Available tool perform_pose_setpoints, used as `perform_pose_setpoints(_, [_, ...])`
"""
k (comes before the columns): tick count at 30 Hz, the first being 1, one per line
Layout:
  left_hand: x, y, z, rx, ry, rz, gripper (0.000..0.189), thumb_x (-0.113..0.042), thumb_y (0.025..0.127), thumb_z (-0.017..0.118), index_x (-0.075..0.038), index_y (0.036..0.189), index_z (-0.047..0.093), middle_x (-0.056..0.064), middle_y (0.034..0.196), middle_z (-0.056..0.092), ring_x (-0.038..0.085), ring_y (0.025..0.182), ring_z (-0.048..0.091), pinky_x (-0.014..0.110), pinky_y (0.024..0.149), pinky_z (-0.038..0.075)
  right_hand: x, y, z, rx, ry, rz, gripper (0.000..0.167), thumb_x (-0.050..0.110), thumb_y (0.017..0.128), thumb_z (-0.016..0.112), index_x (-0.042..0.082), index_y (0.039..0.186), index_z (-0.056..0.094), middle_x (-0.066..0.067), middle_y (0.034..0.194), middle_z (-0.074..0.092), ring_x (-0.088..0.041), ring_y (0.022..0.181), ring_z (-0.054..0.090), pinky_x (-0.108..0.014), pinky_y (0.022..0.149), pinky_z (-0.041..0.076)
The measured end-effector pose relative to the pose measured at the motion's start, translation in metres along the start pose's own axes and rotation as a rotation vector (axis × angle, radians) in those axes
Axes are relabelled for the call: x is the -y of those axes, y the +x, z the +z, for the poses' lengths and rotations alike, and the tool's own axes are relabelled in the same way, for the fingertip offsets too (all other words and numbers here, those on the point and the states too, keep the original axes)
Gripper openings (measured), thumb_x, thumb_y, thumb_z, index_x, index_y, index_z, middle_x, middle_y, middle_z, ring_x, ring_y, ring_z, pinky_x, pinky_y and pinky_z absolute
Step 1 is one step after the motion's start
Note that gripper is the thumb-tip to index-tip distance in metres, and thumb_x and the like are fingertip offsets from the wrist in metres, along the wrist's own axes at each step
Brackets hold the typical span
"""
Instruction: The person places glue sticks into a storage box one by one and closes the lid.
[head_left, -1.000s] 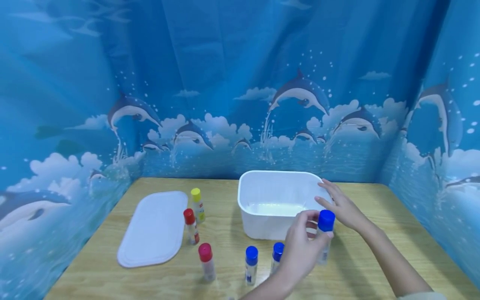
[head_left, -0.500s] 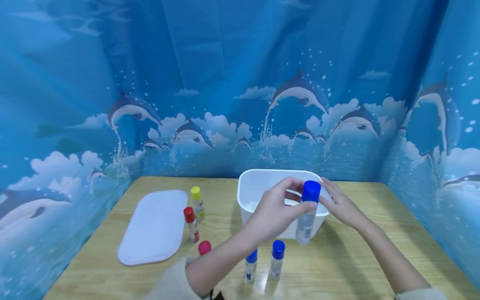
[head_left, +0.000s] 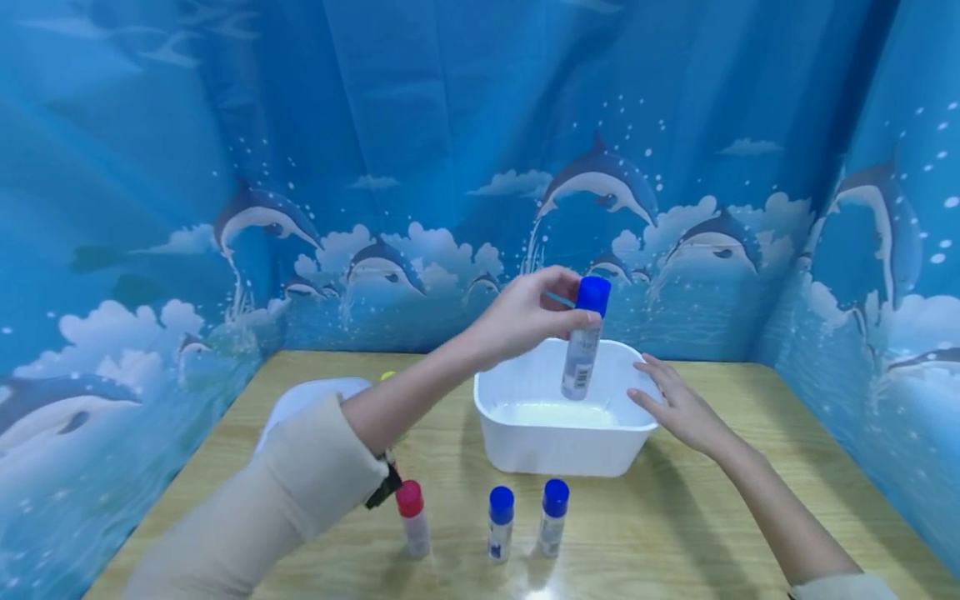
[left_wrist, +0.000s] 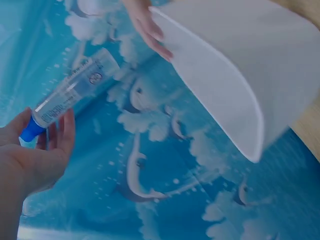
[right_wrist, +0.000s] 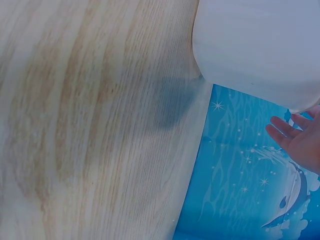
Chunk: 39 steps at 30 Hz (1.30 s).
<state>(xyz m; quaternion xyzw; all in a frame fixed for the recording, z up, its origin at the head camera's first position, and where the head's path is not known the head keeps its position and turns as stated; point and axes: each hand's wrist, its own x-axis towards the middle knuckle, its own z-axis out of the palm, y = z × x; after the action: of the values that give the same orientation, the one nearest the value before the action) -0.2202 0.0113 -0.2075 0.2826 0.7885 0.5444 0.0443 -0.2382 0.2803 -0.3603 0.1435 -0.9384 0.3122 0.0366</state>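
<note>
Blue-capped tube (head_left: 581, 362), a little tilted, pinched between thumb and fingers of the left hand (head_left: 528, 315), in the air, seemingly over the white box (head_left: 562, 452) and apart from it. Near the far edge of the tabletop (head_left: 450, 433), this same box; at its right rim, the right hand (head_left: 681, 412), with fingers spread. Toward the near edge, two other blue-capped tubes (head_left: 500, 529) and one red-capped tube (head_left: 415, 529), upright.

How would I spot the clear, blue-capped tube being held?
On the wooden table sits an open white plastic box. Near it, the left hand grips the clear, blue-capped tube. Unlike its two blue-capped lookalikes, it is off the table.
</note>
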Motion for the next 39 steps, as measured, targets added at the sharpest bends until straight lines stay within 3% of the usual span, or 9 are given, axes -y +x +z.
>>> perform_pose_setpoints(5, [0.024,0.023,-0.014,0.045,0.024,-0.013,0.042,-0.019,0.083,0.069,-0.009,0.121,0.053,0.003,0.109,0.058,0.013,0.094,0.06,0.026,0.072,0.052,-0.001,0.0,0.0,-0.004,-0.013,-0.002,0.063,0.036,0.095,0.049,-0.006,0.138,0.032,-0.026,0.146,0.016,-0.048,0.129,0.014,-0.067,0.095,0.019])
perform_pose_setpoints(9, [0.046,0.032,-0.023,0.094,0.065,-0.012,0.042,-0.015,0.084,0.068,-0.008,0.122,0.053,0.006,0.111,0.057,0.015,0.095,0.059,0.025,0.075,0.052,-0.002,-0.001,0.0,-0.012,-0.018,-0.015,0.062,0.037,0.095,0.048,-0.006,0.137,0.033,-0.026,0.146,0.016,-0.048,0.129,0.014,-0.067,0.095,0.019])
perform_pose_setpoints(14, [0.068,0.037,-0.024,0.177,0.09,-0.012,0.042,-0.011,0.084,0.068,-0.009,0.122,0.052,0.009,0.114,0.056,0.019,0.097,0.059,0.032,0.078,0.051,-0.004,-0.002,0.003,-0.013,-0.016,-0.022,0.062,0.038,0.095,0.047,-0.006,0.137,0.034,-0.025,0.146,0.016,-0.048,0.129,0.015,-0.067,0.094,0.021])
perform_pose_setpoints(20, [0.084,0.044,-0.02,0.247,0.078,-0.034,0.039,-0.01,0.085,0.066,-0.006,0.121,0.052,0.014,0.112,0.056,0.021,0.094,0.061,0.039,0.079,0.051,-0.004,-0.002,0.003,-0.015,-0.014,-0.016,0.061,0.038,0.096,0.046,-0.005,0.136,0.035,-0.024,0.146,0.015,-0.048,0.129,0.015,-0.067,0.094,0.021])
perform_pose_setpoints(24, [0.096,0.048,-0.018,0.264,0.104,-0.057,0.037,-0.013,0.086,0.066,-0.006,0.12,0.053,0.012,0.11,0.057,0.021,0.09,0.062,0.036,0.079,0.051,-0.005,-0.001,0.003,-0.023,-0.012,-0.021,0.058,0.037,0.096,0.046,-0.005,0.135,0.037,-0.024,0.146,0.015,-0.047,0.129,0.016,-0.066,0.094,0.022])
perform_pose_setpoints(32, [0.117,0.051,-0.014,0.317,0.201,-0.035,0.034,-0.013,0.084,0.068,-0.005,0.115,0.057,0.008,0.11,0.06,0.019,0.102,0.058,0.026,0.079,0.05,-0.005,-0.001,0.003,-0.023,-0.011,-0.022,0.058,0.037,0.096,0.046,-0.005,0.136,0.036,-0.024,0.147,0.015,-0.047,0.129,0.016,-0.067,0.094,0.021])
perform_pose_setpoints(39, [0.128,0.052,-0.011,0.358,0.211,-0.093,0.035,-0.013,0.083,0.07,-0.009,0.115,0.057,0.007,0.111,0.059,0.02,0.101,0.058,0.028,0.079,0.05,-0.007,-0.001,0.005,-0.029,-0.015,-0.021,0.058,0.037,0.096,0.046,-0.004,0.136,0.037,-0.023,0.147,0.015,-0.047,0.129,0.016,-0.067,0.094,0.021])
